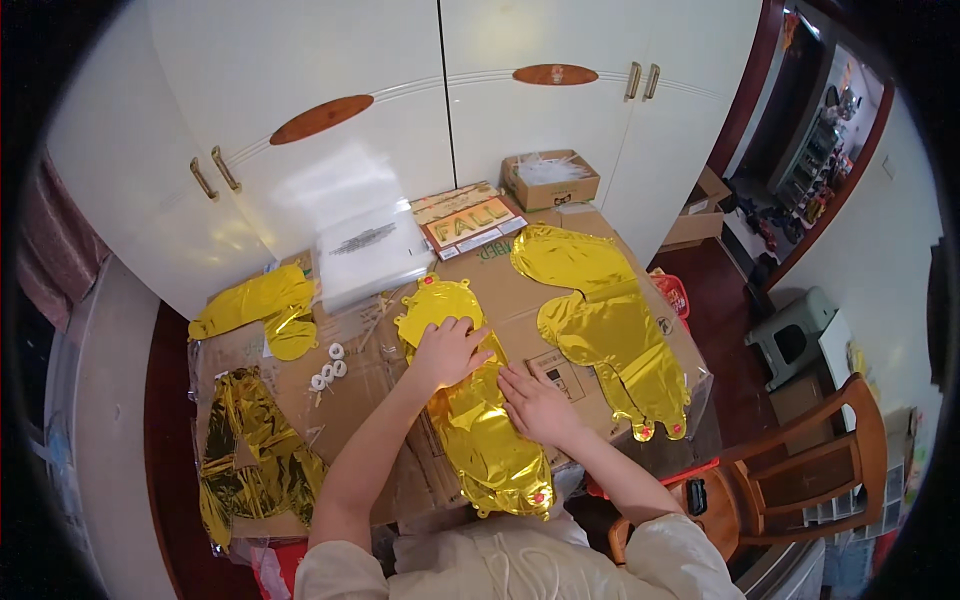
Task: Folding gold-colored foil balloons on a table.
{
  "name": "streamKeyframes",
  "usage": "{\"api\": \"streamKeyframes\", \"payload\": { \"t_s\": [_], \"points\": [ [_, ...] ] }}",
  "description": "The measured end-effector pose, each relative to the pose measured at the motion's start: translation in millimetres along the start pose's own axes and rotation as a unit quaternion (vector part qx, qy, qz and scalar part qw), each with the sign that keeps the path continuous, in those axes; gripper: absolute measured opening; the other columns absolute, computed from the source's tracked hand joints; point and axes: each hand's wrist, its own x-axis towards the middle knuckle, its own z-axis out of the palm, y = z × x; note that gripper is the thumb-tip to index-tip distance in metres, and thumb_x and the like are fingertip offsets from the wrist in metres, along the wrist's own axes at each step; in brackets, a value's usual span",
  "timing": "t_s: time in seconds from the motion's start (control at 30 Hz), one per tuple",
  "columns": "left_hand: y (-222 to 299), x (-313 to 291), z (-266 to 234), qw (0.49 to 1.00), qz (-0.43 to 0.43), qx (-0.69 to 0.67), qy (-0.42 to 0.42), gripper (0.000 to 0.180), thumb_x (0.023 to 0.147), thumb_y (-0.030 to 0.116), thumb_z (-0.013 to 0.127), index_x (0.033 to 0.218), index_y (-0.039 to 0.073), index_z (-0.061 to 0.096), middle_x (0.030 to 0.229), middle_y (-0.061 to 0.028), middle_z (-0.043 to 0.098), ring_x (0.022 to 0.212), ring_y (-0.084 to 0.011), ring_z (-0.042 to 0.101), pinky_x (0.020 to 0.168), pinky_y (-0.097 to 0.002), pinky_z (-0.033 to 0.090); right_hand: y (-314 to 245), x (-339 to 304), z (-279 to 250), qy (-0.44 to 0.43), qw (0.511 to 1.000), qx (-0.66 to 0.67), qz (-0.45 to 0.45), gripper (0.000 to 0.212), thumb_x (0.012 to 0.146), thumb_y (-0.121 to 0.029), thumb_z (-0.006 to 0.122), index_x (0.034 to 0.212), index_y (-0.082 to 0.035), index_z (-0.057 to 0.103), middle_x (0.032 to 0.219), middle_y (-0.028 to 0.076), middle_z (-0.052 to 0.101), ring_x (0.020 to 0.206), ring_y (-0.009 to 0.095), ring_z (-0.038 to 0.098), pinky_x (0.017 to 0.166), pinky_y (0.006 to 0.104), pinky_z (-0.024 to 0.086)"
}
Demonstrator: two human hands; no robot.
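A flat gold foil balloon point(490, 440) lies lengthwise in front of me on the cardboard-covered table. My left hand point(448, 352) rests on its upper part, fingers spread and slightly bent over the foil. Against its right edge, my right hand point(540, 402) lies flat with fingers stretched out, partly on the foil and partly on the cardboard point(345, 440). Neither hand visibly grips anything. Another wide gold foil balloon point(620, 325) is spread out to the right. Farther left is a smaller folded gold balloon point(262, 306), and a crinkled gold foil balloon point(252, 450) sits nearer me.
Small white tape rolls point(329, 372) lie at centre left. Behind them are a stack of clear plastic bags point(370, 262), flat printed packages point(467, 222) and an open cardboard box point(550, 186) of pale strips. A wooden chair point(800, 480) stands right, below a grey stool point(792, 335).
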Motion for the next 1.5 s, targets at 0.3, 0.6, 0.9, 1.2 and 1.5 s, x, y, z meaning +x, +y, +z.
{"api": "streamKeyframes", "payload": {
  "t_s": [0.3,0.6,0.9,1.2,1.5],
  "points": [
    [5,8,2,0.999,-0.027,0.022,0.023,0.049,0.089,0.047,0.054,0.129,0.018,0.055,0.105,-0.0071,0.056,0.098,-0.0244,0.054,0.075,-0.0426,0.043,6,-2,2,-0.023,0.999,0.023,-0.004,0.042,0.091,-0.020,0.051,0.128,0.002,0.054,0.135,0.015,0.051,0.131,0.027,0.043,0.114,0.0479,0.022],
    [-1,23,8,0.998,-0.054,0.035,0.017,0.051,0.088,0.046,0.055,0.128,0.015,0.054,0.099,-0.0072,0.054,0.095,-0.0243,0.053,0.075,-0.0437,0.043,6,-3,0,-0.016,0.999,0.032,-0.005,0.041,0.092,-0.020,0.050,0.127,0.001,0.055,0.133,0.013,0.053,0.129,0.025,0.046,0.113,0.0471,0.024],
    [-4,21,9,0.997,-0.054,0.055,-0.006,0.060,0.089,0.051,0.052,0.136,0.014,0.048,0.104,-0.0093,0.053,0.099,-0.0250,0.052,0.077,-0.0432,0.043,7,-12,-17,-0.081,0.992,0.090,-0.023,0.041,0.093,-0.022,0.049,0.128,-0.001,0.054,0.135,0.013,0.052,0.131,0.027,0.043,0.115,0.0499,0.019],
    [-5,20,16,0.996,-0.059,0.066,0.012,0.058,0.089,0.049,0.053,0.136,0.014,0.049,0.104,-0.0077,0.054,0.098,-0.0233,0.051,0.076,-0.0415,0.043,80,52,-24,-0.080,0.953,0.290,0.025,0.038,0.091,-0.026,0.056,0.127,-0.018,0.059,0.126,0.009,0.060,0.117,0.027,0.056,0.110,0.0493,0.028],
    [-6,21,20,0.997,-0.050,0.050,0.029,0.056,0.088,0.045,0.055,0.134,0.014,0.050,0.103,-0.0072,0.053,0.097,-0.0226,0.051,0.075,-0.0409,0.043,89,51,-2,-0.149,0.986,0.057,-0.045,0.056,0.082,-0.050,0.063,0.133,-0.030,0.054,0.152,0.005,0.032,0.141,0.036,0.023,0.112,0.0564,0.017]
  ]
}}
